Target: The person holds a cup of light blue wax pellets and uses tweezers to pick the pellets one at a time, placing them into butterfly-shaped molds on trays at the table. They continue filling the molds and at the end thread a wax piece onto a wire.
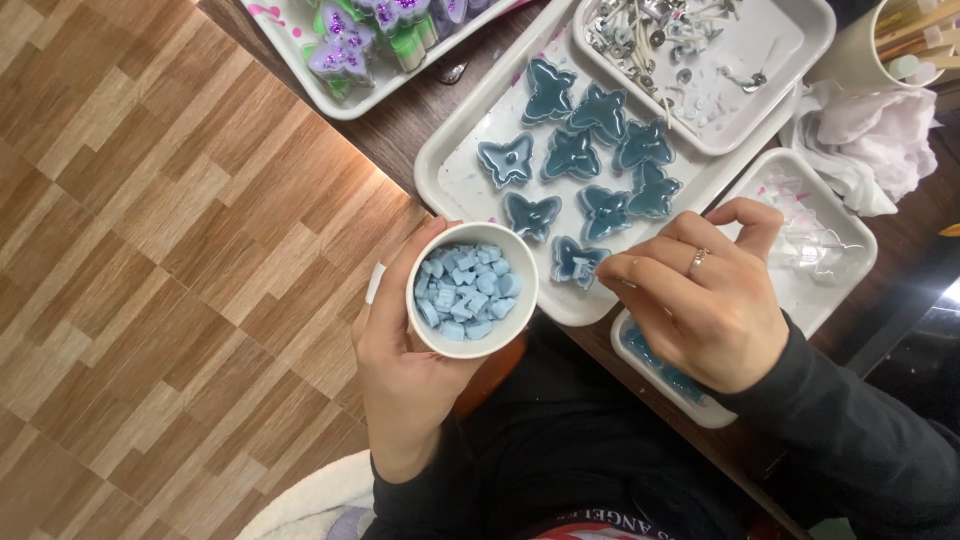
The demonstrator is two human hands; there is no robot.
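Head camera looks steeply down, close over the white tray (450,170)

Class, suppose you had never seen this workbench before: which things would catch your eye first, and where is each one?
First, the white cup of pale blue wax pieces, held in the left hand at centre. Next, the dark blue butterfly moulds on the white tray just above, where the right hand pinches beside the nearest one. Purple butterflies sit top left.
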